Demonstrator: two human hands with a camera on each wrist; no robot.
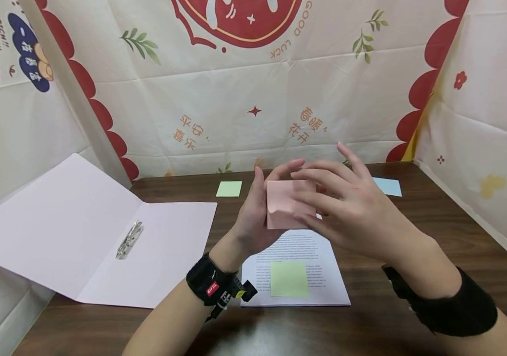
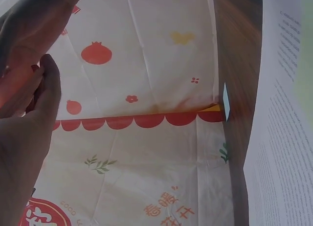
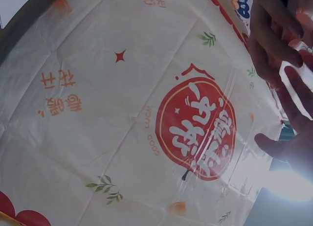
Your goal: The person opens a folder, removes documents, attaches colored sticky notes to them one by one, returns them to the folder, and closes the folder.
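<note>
— Held up over the table (image 1: 413, 232), what?

— A pink pad of sticky notes (image 1: 286, 202), lifted clear of the wood, just above the far edge of the printed sheet (image 1: 295, 269).

— Gripped how?

— Left hand (image 1: 253, 217) curled round the pad's left side, thumb up along the edge, fingertips over the top. Right hand (image 1: 346, 212) laid across the pad's right side, fingers (image 1: 320, 180) fairly straight and spread over the face, touching the paper. Whether pinching a single leaf, cannot tell.

— Anything on the printed sheet?

— A green note (image 1: 289, 279) stuck on its lower half, nearer the body than the pad.

— And around that sheet?

— Left of it, an open pale folder (image 1: 88, 232) with a metal clip (image 1: 129, 240) at the fold, one flap leaning on the side wall. Beyond it, near the back wall, a small green note (image 1: 229, 189). Beyond and to the right, partly hidden behind the right hand, a blue note (image 1: 389, 187).

— From the wrist views?

— Little more. Left wrist: thumb (image 2: 46, 89) pressed against something pinkish, printed sheet (image 2: 283, 138) along the right edge, patterned cloth (image 2: 146, 138) behind. Right wrist: dark fingers (image 3: 276, 35) at the right edge against the same cloth (image 3: 122, 113), grip unclear.
</note>
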